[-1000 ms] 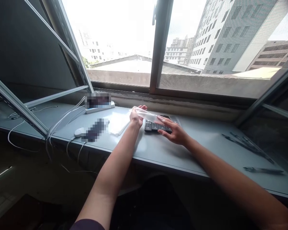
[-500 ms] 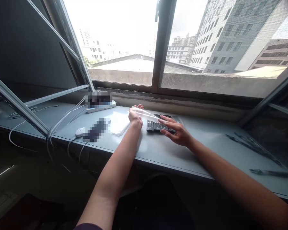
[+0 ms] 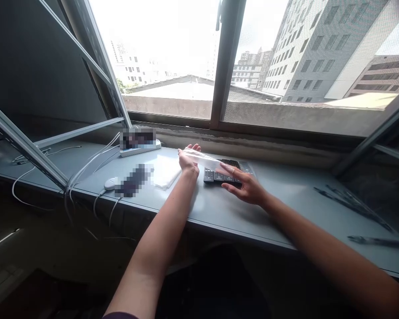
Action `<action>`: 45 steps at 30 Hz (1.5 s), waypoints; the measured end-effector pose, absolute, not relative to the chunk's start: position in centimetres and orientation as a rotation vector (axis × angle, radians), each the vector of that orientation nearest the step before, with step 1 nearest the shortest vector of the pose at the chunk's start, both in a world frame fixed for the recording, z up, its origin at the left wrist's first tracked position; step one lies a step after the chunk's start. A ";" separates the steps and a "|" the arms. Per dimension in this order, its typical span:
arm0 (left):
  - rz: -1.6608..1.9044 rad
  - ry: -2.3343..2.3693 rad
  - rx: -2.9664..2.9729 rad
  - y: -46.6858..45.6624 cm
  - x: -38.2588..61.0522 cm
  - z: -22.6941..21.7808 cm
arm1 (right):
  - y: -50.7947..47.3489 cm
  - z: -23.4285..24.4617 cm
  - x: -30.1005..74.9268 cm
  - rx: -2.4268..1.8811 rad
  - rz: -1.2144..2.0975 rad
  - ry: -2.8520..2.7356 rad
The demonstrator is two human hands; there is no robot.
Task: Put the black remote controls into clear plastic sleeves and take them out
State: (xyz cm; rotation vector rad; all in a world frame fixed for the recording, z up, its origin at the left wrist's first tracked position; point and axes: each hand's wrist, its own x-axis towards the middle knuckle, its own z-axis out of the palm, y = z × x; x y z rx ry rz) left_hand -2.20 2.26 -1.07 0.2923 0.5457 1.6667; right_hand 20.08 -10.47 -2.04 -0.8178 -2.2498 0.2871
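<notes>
My left hand point(image 3: 189, 161) is palm up near the middle of the desk, closed on one end of a clear plastic bag point(image 3: 204, 158). Stretching to the right, the bag reaches my right hand point(image 3: 244, 184), whose fingers are straight and touch its far end, the thumb held apart. Whether the fingertips are inside the bag or against it, I cannot tell. Beneath the bag lie several black remote controls point(image 3: 209, 176) with rows of buttons, partly covered by my right hand. To the left of my left wrist rests a pile of clear plastic bags point(image 3: 166, 173).
A white power strip point(image 3: 141, 150), partly blurred out, stands at the back left. Nearer are a white round plug-like piece point(image 3: 111, 183), white cables point(image 3: 83, 170) and a blurred dark object point(image 3: 134, 180). Dark pen-like items point(image 3: 375, 241) lie at right. Metal frames point(image 3: 23, 144) flank the desk.
The right hand's fingers have drawn closer together and lowered slightly at the bag's end. The bag now lies flatter and wider between the hands. The left hand has barely moved.
</notes>
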 end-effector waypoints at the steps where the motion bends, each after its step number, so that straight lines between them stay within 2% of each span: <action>1: 1.639 0.532 0.305 2.0 -2.2 -0.9 | -10.5 -1.9 20.1 -0.823 0.291 -2.235; 13: 1.094 0.472 0.769 -0.7 0.6 -0.7 | -10.6 -1.5 19.8 -0.885 0.427 -2.062; 22: 1.292 0.579 0.647 0.4 -0.3 -0.8 | -10.3 -1.9 19.9 -0.897 0.433 -1.886; 27: 1.386 0.600 0.539 0.5 -0.8 -0.5 | -9.5 -1.8 21.1 -0.961 0.162 -1.811; 31: 1.413 0.589 0.471 0.5 -1.2 -0.4 | -7.6 -2.4 23.6 -0.989 0.029 -2.144; 38: 1.390 0.557 0.451 0.5 -1.2 -0.2 | -5.8 -4.4 25.9 -1.167 0.224 -2.359; 45: 1.394 0.564 0.452 0.4 -1.3 -0.3 | -6.0 -3.4 26.7 -1.296 0.370 -2.322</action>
